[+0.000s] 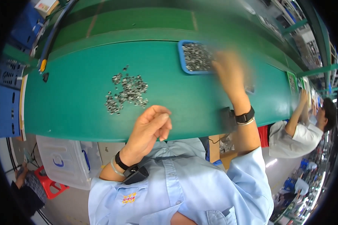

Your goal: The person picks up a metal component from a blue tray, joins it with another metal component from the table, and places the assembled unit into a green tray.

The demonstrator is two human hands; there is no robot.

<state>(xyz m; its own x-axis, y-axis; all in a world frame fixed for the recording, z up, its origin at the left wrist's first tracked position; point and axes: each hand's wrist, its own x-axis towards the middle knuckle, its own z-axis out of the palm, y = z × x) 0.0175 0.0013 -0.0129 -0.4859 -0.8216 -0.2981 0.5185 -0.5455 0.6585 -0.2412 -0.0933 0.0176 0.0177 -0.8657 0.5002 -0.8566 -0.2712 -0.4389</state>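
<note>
Reaching into the blue tray (182, 56), the blurred right hand (229, 71) hides its grip state; left hand (152, 125) curls loosely.

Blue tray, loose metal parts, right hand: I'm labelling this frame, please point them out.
blue tray (181, 56), head view, left rim.
loose metal parts (128, 90), head view, middle of pile.
right hand (229, 69), head view, blurred back.

I see one blue tray (182, 56) of metal parts, one loose pile of metal parts (127, 90), and my two hands.
</note>
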